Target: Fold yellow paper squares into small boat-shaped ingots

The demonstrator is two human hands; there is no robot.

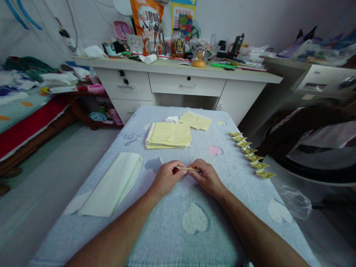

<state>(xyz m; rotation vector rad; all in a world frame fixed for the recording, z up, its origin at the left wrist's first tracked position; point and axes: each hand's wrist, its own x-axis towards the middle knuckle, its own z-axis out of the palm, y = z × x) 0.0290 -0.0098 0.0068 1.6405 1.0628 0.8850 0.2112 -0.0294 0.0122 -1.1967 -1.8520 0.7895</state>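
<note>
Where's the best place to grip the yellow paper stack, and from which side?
Probably the near edge of the yellow paper stack, coming from the person's side: it lies flat and its uneven layers show there, while crumpled white paper and loose yellow sheets lie by the far side.

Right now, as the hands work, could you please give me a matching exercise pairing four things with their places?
Things:
1. small folded yellow paper
2. row of boat-shaped yellow paper pieces
3. long folded pale-green sheets
4. orange printed bag

Places:
A. near the right edge of the blue cloth-covered table
B. upright on the white desk
C. in the grip of the left hand and right hand
D. on the table's left side

Pairs: 1-C; 2-A; 3-D; 4-B
</note>
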